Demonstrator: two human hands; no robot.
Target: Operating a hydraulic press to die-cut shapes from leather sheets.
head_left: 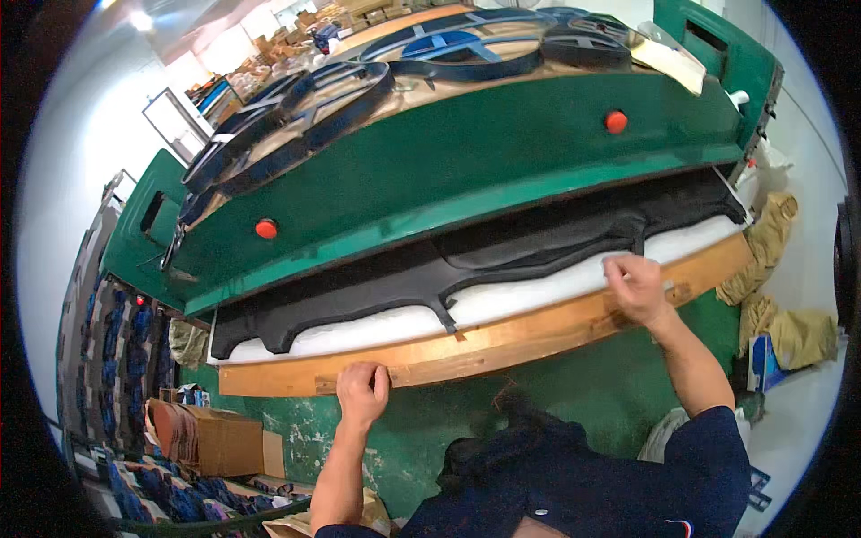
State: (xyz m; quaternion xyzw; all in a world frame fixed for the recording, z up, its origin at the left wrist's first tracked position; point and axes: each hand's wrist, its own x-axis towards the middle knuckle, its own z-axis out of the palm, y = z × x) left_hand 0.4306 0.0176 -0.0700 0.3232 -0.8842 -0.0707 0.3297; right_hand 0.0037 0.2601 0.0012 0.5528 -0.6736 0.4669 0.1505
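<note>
A long green press machine holds a wooden bed point(538, 332) with a white pad point(502, 300) and a black shaped fabric piece point(448, 264) lying on it, under the green upper plate point(448, 170). My left hand point(361, 392) grips the front edge of the wooden bed, fingers curled over it. Farther right, my right hand point(635, 285) rests on the bed's edge with fingertips pinching the rim of the white pad, near the black fabric.
Two red round buttons point(615, 121) point(266, 229) sit on the green plate. Dark blue ring-shaped cutting dies point(466, 45) lie on top. A cardboard box point(211, 439) stands at the lower left, tan cloth bundles point(780, 296) at the right, stacked blue material point(126, 341) along the left.
</note>
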